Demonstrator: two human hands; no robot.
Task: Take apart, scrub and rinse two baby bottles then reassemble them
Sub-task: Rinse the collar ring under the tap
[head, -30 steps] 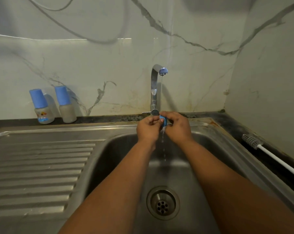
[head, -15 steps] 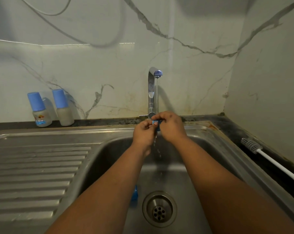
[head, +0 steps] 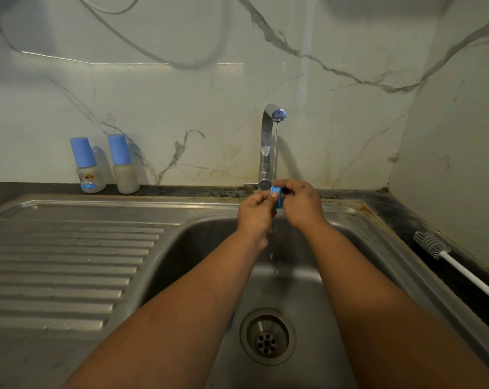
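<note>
Head view: both hands meet under the tap (head: 271,141) at about 12 o'clock over the sink (head: 198,248). The left hand (head: 256,213) and the right hand (head: 301,203) each curl their fingers round a small blue part (head: 277,196), pinching it between them in the thin stream of water that falls from the spout and runs on down toward the drain (head: 267,336). What sort of part it is, ring or cap, I cannot tell.

Against half a second ago the hands sit in much the same spot under the stream, but more of the blue part shows between the fingers, so it seems to have been turned in the grip. That reads as rinsing in progress, one face after another.

Two bottles (head: 104,165) stand upright with blue caps on at about 10 o'clock on the worktop (head: 181,190), against the wall, well apart from the hands. Capped as they are, they look either finished or not yet begun; I cannot say which. A brush (head: 431,244) lies at 3 o'clock on the worktop beside the sink, untouched. A sliver of blue (head: 231,318) shows by the left forearm near the drain, likely another loose part awaiting its turn.
</note>
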